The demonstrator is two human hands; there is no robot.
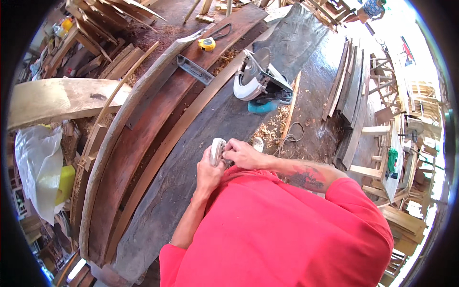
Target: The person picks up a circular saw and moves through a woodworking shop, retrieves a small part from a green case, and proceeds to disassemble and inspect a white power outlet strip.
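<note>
Close to my red shirt, both hands meet around a small white, rounded object (218,149) whose kind I cannot make out. My left hand (209,171) is closed around its lower left side. The fingers of my right hand (243,155) are bent and pressed together against its right side; what they pinch there is hidden. Beneath the hands runs a long dark wooden slab (186,138). Farther along it a circular saw (260,83) with a white guard and teal part rests with its toothed blade facing up.
Left of the slab lie long reddish planks (143,131), bearing a yellow tape measure (206,44) and a grey metal channel piece (195,70). Wood shavings (270,133) and a cord (291,136) lie on the floor. Dark boards (354,91) are stacked at right. Another person (370,10) is far off.
</note>
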